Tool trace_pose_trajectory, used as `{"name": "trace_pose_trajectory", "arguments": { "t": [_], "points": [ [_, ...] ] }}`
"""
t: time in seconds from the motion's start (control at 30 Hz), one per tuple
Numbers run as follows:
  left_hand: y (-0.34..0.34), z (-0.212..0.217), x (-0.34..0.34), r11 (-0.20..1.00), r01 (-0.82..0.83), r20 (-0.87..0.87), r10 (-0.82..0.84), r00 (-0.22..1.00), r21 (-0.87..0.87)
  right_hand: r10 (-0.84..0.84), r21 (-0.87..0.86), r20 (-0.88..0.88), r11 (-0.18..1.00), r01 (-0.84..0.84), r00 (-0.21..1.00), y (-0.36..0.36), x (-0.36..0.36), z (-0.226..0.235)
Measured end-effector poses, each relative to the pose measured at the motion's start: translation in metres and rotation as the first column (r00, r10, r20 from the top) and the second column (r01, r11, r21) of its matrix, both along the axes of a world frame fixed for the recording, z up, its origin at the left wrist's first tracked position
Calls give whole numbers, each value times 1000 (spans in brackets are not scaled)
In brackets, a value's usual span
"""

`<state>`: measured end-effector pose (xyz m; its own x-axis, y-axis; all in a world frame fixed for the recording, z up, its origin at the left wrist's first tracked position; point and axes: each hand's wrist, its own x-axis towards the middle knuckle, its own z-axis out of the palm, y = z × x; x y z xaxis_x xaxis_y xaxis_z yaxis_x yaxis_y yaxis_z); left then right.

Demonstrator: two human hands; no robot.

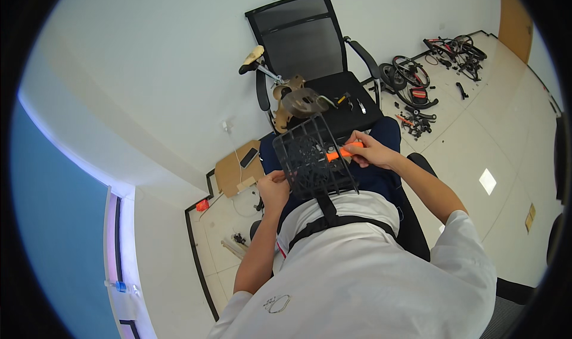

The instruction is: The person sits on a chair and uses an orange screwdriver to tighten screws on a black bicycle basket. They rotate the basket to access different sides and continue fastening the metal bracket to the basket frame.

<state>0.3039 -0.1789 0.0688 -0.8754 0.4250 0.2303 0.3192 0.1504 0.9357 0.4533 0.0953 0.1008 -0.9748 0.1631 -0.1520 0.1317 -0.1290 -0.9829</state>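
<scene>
Black wire basket (pixel 302 154): it sits between your two hands, over your lap, tilted toward you.
Right hand (pixel 370 152): your fingers are wrapped round an orange-handled tool (pixel 343 152), which points leftward from the hand, across the basket's right side.
Left hand (pixel 274 189): it curls at the basket's left edge; whether it grips a bar or something small, you cannot tell.
Progress: the work at the basket looks mid-step – both hands are at it and the tool is in position. The basket is a whole frame, apart from any bicycle; what remains at the tool's tip cannot be judged from here.
Chair (pixel 341 88): beyond your hands, its seat bears a yellow-handled tool (pixel 342 98) and other loose pieces, all out of your grasp.
Bicycle parts (pixel 411 70): wheels and fittings lie on the floor, well beyond your right hand, unassembled.
Hard to see: your left fingertips disappear behind the bars; the tool's working end merges with dark parts – any fastener there is too small to make out.
</scene>
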Motion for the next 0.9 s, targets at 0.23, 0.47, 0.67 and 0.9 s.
{"name": "trace_pose_trajectory", "arguments": {
  "t": [0.23,0.47,0.67,0.9],
  "points": [
    [1,12,9,1000,5,-39,-6,999,-23,-63,-115,-181,992,42,981,7,-10,-25],
    [3,8,5,985,-149,-19,148,989,-87,-35,-196,-85,981,17,996,1,-13,-28],
    [1,7,3,984,-140,56,147,988,-113,-62,-186,-58,981,50,996,-2,-14,-35],
    [-2,0,-3,988,-117,84,125,989,-99,-18,-346,120,936,59,993,-8,-7,-16]
  ]
}}
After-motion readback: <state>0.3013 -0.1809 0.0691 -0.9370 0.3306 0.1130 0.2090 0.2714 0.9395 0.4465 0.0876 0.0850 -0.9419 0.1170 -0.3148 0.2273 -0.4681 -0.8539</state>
